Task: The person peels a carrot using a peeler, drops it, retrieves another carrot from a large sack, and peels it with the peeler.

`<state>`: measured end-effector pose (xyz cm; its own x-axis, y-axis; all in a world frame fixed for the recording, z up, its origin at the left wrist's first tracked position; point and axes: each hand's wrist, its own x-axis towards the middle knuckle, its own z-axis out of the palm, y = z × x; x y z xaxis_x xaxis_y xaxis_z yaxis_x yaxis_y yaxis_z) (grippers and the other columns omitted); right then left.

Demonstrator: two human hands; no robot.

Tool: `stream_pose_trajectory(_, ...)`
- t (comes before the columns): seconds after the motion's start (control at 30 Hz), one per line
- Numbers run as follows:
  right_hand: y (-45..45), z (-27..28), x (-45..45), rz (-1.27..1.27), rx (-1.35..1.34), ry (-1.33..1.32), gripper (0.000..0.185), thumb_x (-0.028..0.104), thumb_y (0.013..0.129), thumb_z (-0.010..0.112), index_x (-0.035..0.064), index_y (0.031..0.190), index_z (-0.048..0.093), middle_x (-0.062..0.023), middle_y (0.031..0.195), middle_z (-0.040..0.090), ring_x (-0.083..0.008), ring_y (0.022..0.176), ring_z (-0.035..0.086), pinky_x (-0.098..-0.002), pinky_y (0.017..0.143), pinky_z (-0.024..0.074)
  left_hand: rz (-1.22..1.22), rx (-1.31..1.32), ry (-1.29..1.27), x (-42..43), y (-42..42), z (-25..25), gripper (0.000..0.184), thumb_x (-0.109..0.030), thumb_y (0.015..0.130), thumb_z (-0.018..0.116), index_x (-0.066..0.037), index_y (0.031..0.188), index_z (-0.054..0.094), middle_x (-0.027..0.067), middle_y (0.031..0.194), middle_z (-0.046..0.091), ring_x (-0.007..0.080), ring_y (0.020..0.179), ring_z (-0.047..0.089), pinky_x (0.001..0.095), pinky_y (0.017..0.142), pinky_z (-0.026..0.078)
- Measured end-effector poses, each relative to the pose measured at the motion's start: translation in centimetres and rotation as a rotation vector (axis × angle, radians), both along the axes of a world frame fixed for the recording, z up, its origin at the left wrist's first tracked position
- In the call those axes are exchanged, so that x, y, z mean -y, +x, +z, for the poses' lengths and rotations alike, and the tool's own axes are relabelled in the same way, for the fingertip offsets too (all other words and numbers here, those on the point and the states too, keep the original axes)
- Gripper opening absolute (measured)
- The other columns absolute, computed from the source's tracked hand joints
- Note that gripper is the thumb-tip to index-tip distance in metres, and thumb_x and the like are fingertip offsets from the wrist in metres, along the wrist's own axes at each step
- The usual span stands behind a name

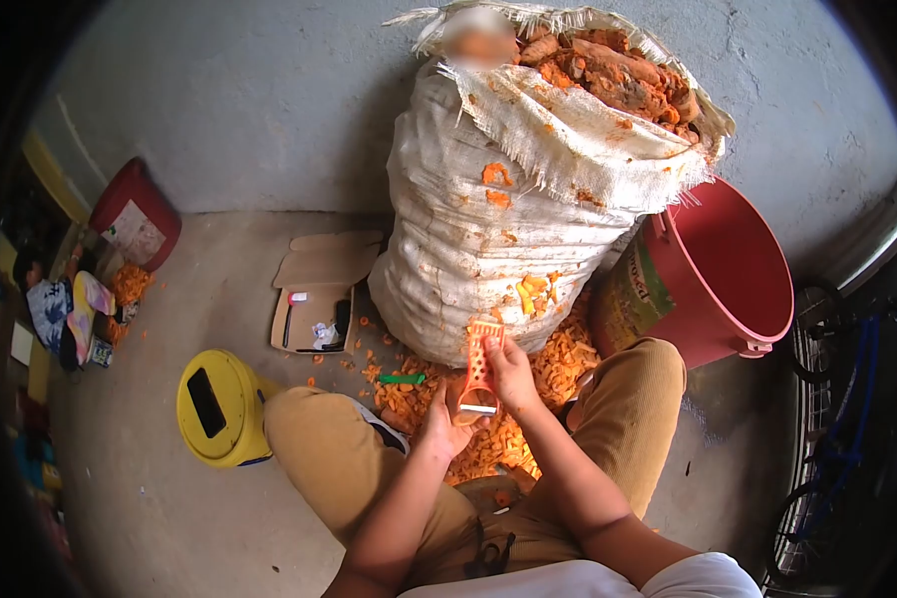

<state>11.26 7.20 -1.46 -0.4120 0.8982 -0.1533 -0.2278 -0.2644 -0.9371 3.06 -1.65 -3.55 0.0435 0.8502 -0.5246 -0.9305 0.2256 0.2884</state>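
Note:
My right hand (511, 376) is closed round an orange plastic peeler (480, 364) with holes in its flat body and a metal blade at its near end. My left hand (443, 427) is curled just below and to the left of the blade. It cups an orange-brown root (456, 395), mostly hidden behind the peeler and fingers. Below both hands a heap of orange peelings (503, 446) covers the floor between my knees. A green-handled tool (402, 379) lies on the peelings left of my hands.
A tall white woven sack (468, 239) full of orange-brown roots (618, 80) stands ahead against the wall. Right of it leans a red bucket (728, 269). On the left are an open cardboard box (314, 269) and a yellow bucket (224, 439) with a phone (206, 403) on its lid.

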Motion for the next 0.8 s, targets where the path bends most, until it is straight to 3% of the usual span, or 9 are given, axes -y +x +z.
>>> stream_pose_trajectory(0.07,0.0,0.5,0.5,0.034,0.257,0.149,0.024,0.023,0.087,0.042,0.0010,0.092,0.050,0.0009,0.069,0.050,-0.0045,0.058,0.044,-0.0189,0.054,0.0383,-0.033,0.021,0.068,0.0,-0.3,-0.8,0.039,-0.043,0.084,0.031,-0.011,0.094,0.052,0.0051,0.083,0.058,0.0200,0.070,0.056,0.0333,0.052,0.046)
stream_pose_trajectory(0.2,-0.3,1.7,1.0,0.030,0.338,0.319,0.024,0.020,0.087,0.042,-0.0017,0.092,0.051,-0.0030,0.071,0.054,-0.0085,0.065,0.046,-0.0231,0.061,0.0398,-0.014,0.054,-0.011,-0.1,0.0,-0.7,0.030,-0.038,0.082,0.039,-0.014,0.092,0.053,0.0015,0.082,0.057,0.0173,0.071,0.053,0.0313,0.052,0.042)
stream_pose_trajectory(0.33,-0.2,1.4,1.0,-0.008,0.376,0.296,0.026,0.021,0.087,0.041,-0.0022,0.093,0.050,-0.0044,0.072,0.054,-0.0099,0.064,0.047,-0.0250,0.061,0.0403,-0.064,0.090,0.109,-0.1,-0.4,-1.4,0.033,-0.039,0.083,0.037,-0.014,0.097,0.053,0.0013,0.086,0.057,0.0172,0.069,0.053,0.0309,0.051,0.040)
stream_pose_trajectory(0.43,-0.3,1.2,0.6,-0.076,0.432,0.228,0.025,0.021,0.087,0.041,-0.0018,0.091,0.051,-0.0031,0.071,0.053,-0.0080,0.061,0.046,-0.0232,0.057,0.0402,0.006,0.012,-0.086,-0.7,0.0,0.0,0.035,-0.041,0.083,0.036,-0.014,0.097,0.053,0.0020,0.085,0.057,0.0184,0.069,0.053,0.0312,0.050,0.040)
stream_pose_trajectory(0.6,-0.6,-0.1,0.0,-0.152,0.213,0.096,0.022,0.022,0.088,0.040,0.0015,0.091,0.049,0.0005,0.068,0.051,-0.0054,0.053,0.043,-0.0195,0.050,0.0387,-0.038,0.056,-0.046,-1.0,-0.5,-1.1,0.037,-0.042,0.082,0.037,-0.010,0.092,0.053,0.0059,0.081,0.056,0.0208,0.068,0.051,0.0313,0.051,0.038)
stream_pose_trajectory(0.67,0.0,-0.2,-0.8,-0.331,0.069,0.060,0.022,0.023,0.088,0.040,0.0042,0.080,0.048,0.0001,0.059,0.046,-0.0072,0.048,0.041,-0.0218,0.045,0.0374,-0.069,0.079,-0.008,-0.9,-0.9,-2.8,0.039,-0.043,0.082,0.037,-0.007,0.088,0.052,0.0081,0.077,0.055,0.0214,0.066,0.050,0.0310,0.052,0.037)
stream_pose_trajectory(0.77,1.9,1.6,-4.6,-0.627,-0.258,-0.049,0.025,0.026,0.088,0.040,0.0094,0.069,0.042,0.0029,0.053,0.038,-0.0060,0.043,0.035,-0.0198,0.038,0.0330,-0.097,0.134,0.028,0.6,-1.1,-0.7,0.043,-0.044,0.082,0.037,-0.004,0.083,0.050,0.0101,0.070,0.051,0.0213,0.063,0.046,0.0305,0.052,0.036)
stream_pose_trajectory(0.8,1.9,1.8,-4.5,-0.561,-0.230,-0.035,0.024,0.026,0.088,0.040,0.0091,0.070,0.042,0.0031,0.053,0.038,-0.0056,0.043,0.035,-0.0193,0.038,0.0322,-0.067,0.100,-0.022,0.7,-1.1,-0.1,0.045,-0.045,0.082,0.036,-0.002,0.083,0.050,0.0103,0.068,0.049,0.0209,0.062,0.045,0.0302,0.051,0.036)
